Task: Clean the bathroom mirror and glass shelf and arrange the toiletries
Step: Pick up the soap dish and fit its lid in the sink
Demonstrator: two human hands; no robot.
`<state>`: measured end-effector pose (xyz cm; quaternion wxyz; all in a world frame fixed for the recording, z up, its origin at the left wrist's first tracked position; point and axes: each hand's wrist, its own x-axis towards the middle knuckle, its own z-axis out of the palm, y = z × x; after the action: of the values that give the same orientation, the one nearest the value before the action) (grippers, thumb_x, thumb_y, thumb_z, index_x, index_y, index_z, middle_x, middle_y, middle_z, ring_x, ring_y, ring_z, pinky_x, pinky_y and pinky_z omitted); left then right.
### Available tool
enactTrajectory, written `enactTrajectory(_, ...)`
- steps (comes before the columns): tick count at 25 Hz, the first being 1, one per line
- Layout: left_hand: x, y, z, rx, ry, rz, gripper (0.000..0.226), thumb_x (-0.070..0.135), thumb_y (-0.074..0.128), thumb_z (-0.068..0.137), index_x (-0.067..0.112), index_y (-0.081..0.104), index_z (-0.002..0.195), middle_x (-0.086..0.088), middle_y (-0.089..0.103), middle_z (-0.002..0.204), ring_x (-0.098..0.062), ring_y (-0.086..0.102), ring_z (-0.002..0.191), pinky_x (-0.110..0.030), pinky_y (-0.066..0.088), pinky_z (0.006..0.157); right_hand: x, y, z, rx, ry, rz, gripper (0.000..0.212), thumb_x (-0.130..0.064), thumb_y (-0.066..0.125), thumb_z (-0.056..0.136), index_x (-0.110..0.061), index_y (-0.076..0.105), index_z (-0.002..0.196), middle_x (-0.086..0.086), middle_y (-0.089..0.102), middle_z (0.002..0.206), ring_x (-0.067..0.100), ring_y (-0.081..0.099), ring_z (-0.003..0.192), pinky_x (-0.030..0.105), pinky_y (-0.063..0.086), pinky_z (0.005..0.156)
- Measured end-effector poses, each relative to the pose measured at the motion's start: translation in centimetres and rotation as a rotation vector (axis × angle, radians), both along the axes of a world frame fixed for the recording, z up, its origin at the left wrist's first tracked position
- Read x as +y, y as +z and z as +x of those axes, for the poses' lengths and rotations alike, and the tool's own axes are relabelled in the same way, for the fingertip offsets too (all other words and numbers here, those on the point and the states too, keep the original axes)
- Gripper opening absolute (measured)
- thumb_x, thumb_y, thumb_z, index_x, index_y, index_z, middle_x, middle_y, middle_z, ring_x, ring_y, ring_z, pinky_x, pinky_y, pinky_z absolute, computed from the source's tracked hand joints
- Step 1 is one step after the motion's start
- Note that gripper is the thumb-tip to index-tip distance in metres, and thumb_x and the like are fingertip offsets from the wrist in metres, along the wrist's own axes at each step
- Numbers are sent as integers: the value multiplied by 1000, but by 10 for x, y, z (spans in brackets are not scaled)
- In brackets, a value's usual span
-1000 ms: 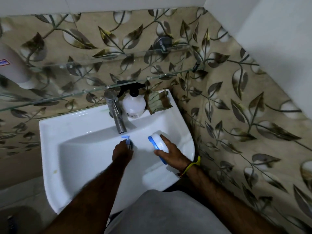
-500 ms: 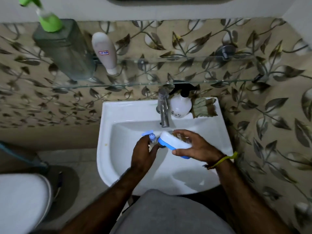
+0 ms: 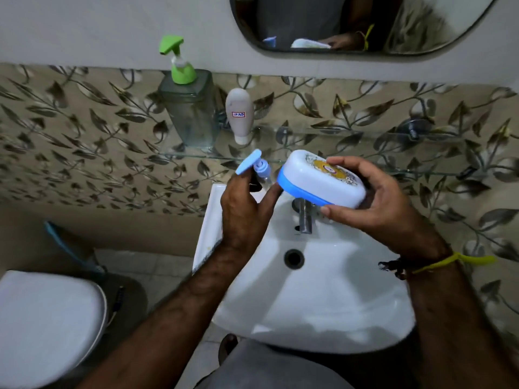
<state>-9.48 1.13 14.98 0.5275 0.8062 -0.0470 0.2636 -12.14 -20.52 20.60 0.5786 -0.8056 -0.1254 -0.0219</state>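
Observation:
My left hand (image 3: 247, 209) grips a small clear pump bottle (image 3: 259, 171) with a light blue pump head, held above the basin's left rim. My right hand (image 3: 373, 200) holds a white soap box with a blue base (image 3: 317, 181), tilted, just in front of the glass shelf (image 3: 351, 136). My left thumb touches the box's blue edge. On the shelf's left end stand a clear soap dispenser with a green pump (image 3: 188, 108) and a white tube (image 3: 240, 115) standing on its cap. The oval mirror (image 3: 351, 21) hangs above and reflects my hands.
A white washbasin (image 3: 323, 290) with a steel tap (image 3: 304, 217) lies below my hands. A white toilet lid (image 3: 45, 324) is at the lower left, with a blue hose (image 3: 67, 248) beside it. Leaf-patterned tiles cover the wall behind the shelf.
Both hands have risen from the basin bowl up to shelf height, carrying the pump bottle and the soap box. My view has tilted up, so the mirror now shows.

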Motion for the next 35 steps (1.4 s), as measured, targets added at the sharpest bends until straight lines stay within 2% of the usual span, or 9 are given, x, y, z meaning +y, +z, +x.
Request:
enactTrajectory(3, -3, 28, 24, -74, 16, 73, 41, 35, 77, 81, 8, 66, 110, 0, 65, 90, -20, 61, 77, -35, 55, 74, -7, 13, 13, -50, -120, -5, 75, -11, 89, 64, -9, 53, 130, 5, 62, 128, 4, 62, 109, 18, 53, 89)
enactTrajectory(9, -19, 46, 69, 40, 59, 171, 37, 43, 81, 73, 18, 64, 94, 7, 62, 82, -14, 57, 74, -27, 46, 64, -23, 6, 63, -155, -261, -294, 76, -44, 84, 54, -38, 53, 122, -2, 61, 124, 26, 54, 119, 46, 53, 96)
enactTrajectory(11, -23, 47, 76, 58, 97, 199, 36, 44, 80, 74, 18, 63, 91, 6, 61, 81, -15, 58, 76, -22, 37, 63, -24, 0, 72, -142, -272, -324, 77, -44, 82, 53, -35, 53, 123, 0, 58, 124, 28, 53, 120, 46, 51, 99)
enactTrajectory(14, -25, 46, 82, 54, 122, 189, 43, 47, 79, 75, 17, 66, 104, 3, 67, 94, -15, 61, 85, -24, 45, 69, -26, 1, 82, -150, -252, -348, 78, -24, 89, 58, -23, 55, 129, 1, 53, 128, 26, 52, 121, 42, 46, 106)
enactTrajectory(19, -27, 42, 81, 29, 105, 149, 54, 44, 80, 74, 18, 60, 118, 0, 66, 108, -18, 62, 98, -37, 56, 81, -22, 7, 93, -124, -317, -495, 73, -7, 84, 70, -19, 55, 136, 13, 35, 136, 22, 39, 126, 16, 29, 105)
enactTrajectory(22, -24, 38, 80, 24, 63, 117, 58, 35, 83, 73, 21, 58, 123, 2, 66, 113, -16, 63, 101, -36, 56, 84, -17, 2, 91, -127, -393, -533, 70, -8, 81, 73, -22, 55, 137, 13, 35, 136, 27, 40, 128, 21, 32, 108)
enactTrajectory(28, -19, 32, 84, -1, 61, 112, 51, 29, 85, 71, 20, 61, 116, 1, 68, 108, -17, 64, 99, -36, 56, 84, 4, 1, 83, -218, -508, -446, 61, 4, 77, 71, -4, 55, 128, 15, 53, 132, 26, 53, 121, 33, 47, 103)
enactTrajectory(32, -19, 27, 86, 35, 49, 127, 57, 31, 85, 70, 19, 59, 119, -1, 67, 110, -20, 63, 101, -36, 54, 86, 10, -3, 81, -205, -583, -442, 63, 3, 72, 73, -4, 53, 132, 18, 47, 140, 29, 48, 130, 21, 36, 107)
enactTrajectory(35, -15, 20, 74, 5, 36, 147, 64, 35, 84, 72, 17, 55, 125, -4, 63, 118, -22, 61, 104, -39, 55, 88, 25, -9, 58, -307, -709, -380, 50, 0, 68, 79, -2, 57, 127, 15, 51, 134, 24, 51, 125, 20, 39, 104)
